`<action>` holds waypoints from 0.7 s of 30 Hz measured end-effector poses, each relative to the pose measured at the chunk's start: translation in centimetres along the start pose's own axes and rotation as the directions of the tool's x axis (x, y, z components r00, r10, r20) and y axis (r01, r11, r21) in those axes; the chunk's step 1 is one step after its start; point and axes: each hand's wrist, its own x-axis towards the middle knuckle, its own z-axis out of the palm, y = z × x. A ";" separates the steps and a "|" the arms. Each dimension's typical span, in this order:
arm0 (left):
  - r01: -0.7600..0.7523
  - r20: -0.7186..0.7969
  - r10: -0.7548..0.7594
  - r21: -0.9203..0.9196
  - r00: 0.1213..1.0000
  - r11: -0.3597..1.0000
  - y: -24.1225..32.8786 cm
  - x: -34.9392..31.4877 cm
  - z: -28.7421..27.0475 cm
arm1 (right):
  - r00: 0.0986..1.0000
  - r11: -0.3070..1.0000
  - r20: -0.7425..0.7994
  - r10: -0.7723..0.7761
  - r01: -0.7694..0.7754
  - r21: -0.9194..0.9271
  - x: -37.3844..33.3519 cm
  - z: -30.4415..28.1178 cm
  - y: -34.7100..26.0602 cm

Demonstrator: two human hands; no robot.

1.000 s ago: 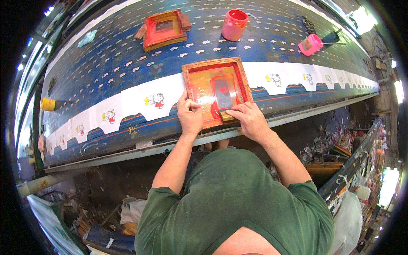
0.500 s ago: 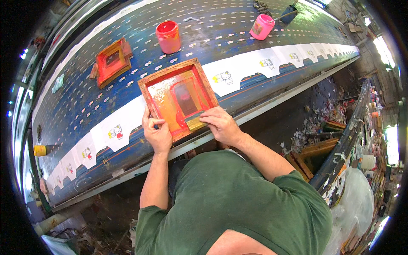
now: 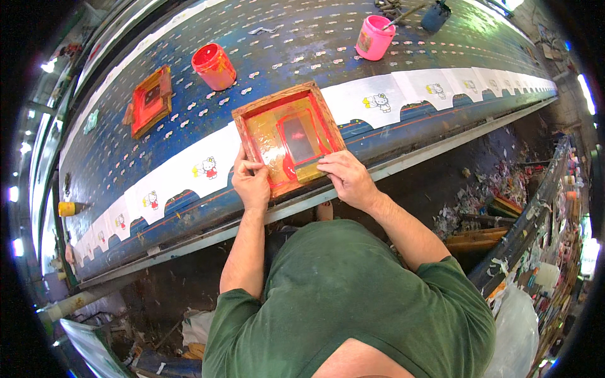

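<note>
My left hand (image 3: 252, 184) is closed on the lower left edge of a wooden-framed printing screen (image 3: 247, 135), smeared with red and amber. The screen lies tilted over the row of white cut pieces (image 3: 353, 91) along the table's near edge. My right hand (image 3: 348, 179) pinches a small yellowish squeegee (image 3: 309, 171) inside the screen's lower right part; the fingers partly hide it. To the left of the screen, a piece bears a printed cartoon cat figure (image 3: 208, 167) in red clothing. Right of it, a similar figure (image 3: 379, 102) has no red.
Beyond the screen stand a red paint jar (image 3: 215, 68) and a pink jar (image 3: 374, 39) with a stick in it. A second red-stained screen (image 3: 151, 102) lies at left. A dark pot (image 3: 435, 16) is farther back. Scraps and boards (image 3: 479, 236) lie at right below the table.
The screen and both hands have moved right along the row of pieces, relative to the paint jars. Another red-clothed figure now shows left of the screen. Both hands keep their hold.
</note>
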 end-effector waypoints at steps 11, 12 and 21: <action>0.060 -0.003 -0.060 -0.011 0.998 0.998 0.1 0.0 0.4 | 1.000 0.998 0.003 -0.012 0.012 0.054 1.3 -1.0 0.8; 0.060 -0.003 -0.060 0.010 0.998 0.998 0.1 0.0 0.5 | 1.000 0.999 0.005 -0.005 0.005 0.053 1.4 -1.1 0.8; 0.018 -0.010 -0.017 0.105 1.000 0.994 -0.5 -0.2 0.4 | 0.999 0.999 0.027 0.024 -0.022 -0.049 2.5 -1.3 0.0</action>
